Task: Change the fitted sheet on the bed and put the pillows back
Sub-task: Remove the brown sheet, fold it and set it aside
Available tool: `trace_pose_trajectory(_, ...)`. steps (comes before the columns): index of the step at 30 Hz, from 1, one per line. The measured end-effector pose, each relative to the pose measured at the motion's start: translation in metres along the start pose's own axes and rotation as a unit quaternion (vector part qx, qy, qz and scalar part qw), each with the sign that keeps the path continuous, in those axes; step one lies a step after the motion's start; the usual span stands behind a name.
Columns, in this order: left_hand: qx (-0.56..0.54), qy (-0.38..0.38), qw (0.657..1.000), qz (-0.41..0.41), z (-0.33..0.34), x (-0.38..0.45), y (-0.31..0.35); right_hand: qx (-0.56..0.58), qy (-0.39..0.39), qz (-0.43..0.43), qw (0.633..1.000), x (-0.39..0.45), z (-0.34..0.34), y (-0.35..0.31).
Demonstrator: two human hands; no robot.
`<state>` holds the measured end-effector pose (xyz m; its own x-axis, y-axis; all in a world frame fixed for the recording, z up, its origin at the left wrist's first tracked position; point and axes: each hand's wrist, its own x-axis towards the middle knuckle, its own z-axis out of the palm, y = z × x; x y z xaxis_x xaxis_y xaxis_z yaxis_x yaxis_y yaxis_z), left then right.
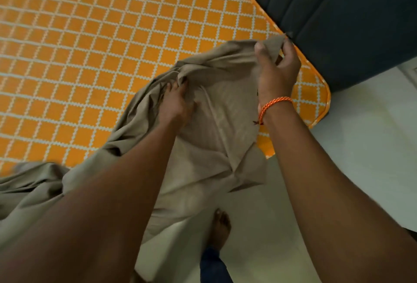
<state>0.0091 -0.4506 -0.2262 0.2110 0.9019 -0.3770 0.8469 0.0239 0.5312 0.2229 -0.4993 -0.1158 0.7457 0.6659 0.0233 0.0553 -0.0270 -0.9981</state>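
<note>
My right hand (276, 72) has its grip closed on a corner of the beige fitted sheet (216, 129), thumb on top and fingers curled behind the cloth, held just over the far right corner of the mattress (90, 57). My left hand (174, 104) grips a bunched fold of the same sheet nearer the middle. The sheet drapes from both hands, trailing left along the near edge of the orange, white-latticed mattress and hanging down to the pale floor (361, 147). A dark headboard (338, 12) stands along the far right. An orange cord bracelet (274, 104) circles my right wrist, and my bare foot (221, 228) shows on the floor below
</note>
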Motion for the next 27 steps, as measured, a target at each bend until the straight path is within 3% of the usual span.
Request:
trace_pose_trajectory(2, -0.155, 0.057, 0.985, -0.052, -0.019, -0.013, 0.005, -0.042, -0.064, -0.079, 0.994, -0.038, 0.020, -0.020)
trace_pose_trajectory(4, -0.351, 0.079, 0.931, -0.061, -0.040, -0.051, 0.011, -0.134, -0.174, -0.103, 0.970, -0.089, 0.042, -0.021)
trace_pose_trajectory(6, -0.512, 0.056, 0.849, -0.119, -0.066, -0.102, 0.001, -0.243, -0.307, -0.108, 0.914, -0.147, 0.058, -0.015)
trace_pose_trajectory(8, -0.617, -0.019, 0.766, -0.179, -0.086, -0.154, -0.025, -0.324, -0.415, -0.121, 0.842, -0.202, 0.067, -0.013)
trace_pose_trajectory(9, -0.641, -0.043, 0.746, -0.175, -0.095, -0.180, -0.043, -0.349, -0.447, -0.132, 0.813, -0.230, 0.071, -0.016)
trace_pose_trajectory(11, -0.646, -0.021, 0.746, -0.160, -0.113, -0.229, -0.079, -0.380, -0.493, -0.138, 0.771, -0.285, 0.081, -0.024)
trace_pose_trajectory(14, -0.533, 0.109, 0.817, -0.190, -0.125, -0.284, -0.126, -0.420, -0.532, -0.140, 0.722, -0.364, 0.097, -0.042)
trace_pose_trajectory(16, -0.521, 0.180, 0.794, -0.256, -0.139, -0.316, -0.153, -0.409, -0.526, -0.165, 0.727, -0.415, 0.108, -0.055)
trace_pose_trajectory(19, -0.547, 0.258, 0.706, -0.368, -0.188, -0.361, -0.179, -0.387, -0.545, -0.186, 0.720, -0.485, 0.126, -0.084)
trace_pose_trajectory(21, -0.573, 0.255, 0.677, -0.385, -0.226, -0.396, -0.195, -0.388, -0.536, -0.204, 0.722, -0.528, 0.142, -0.103)
trace_pose_trajectory(25, -0.660, 0.234, 0.608, -0.373, -0.294, -0.461, -0.231, -0.368, -0.460, -0.250, 0.768, -0.603, 0.170, -0.142)
trace_pose_trajectory(27, -0.684, 0.201, 0.593, -0.374, -0.322, -0.488, -0.241, -0.367, -0.412, -0.259, 0.793, -0.633, 0.180, -0.167)
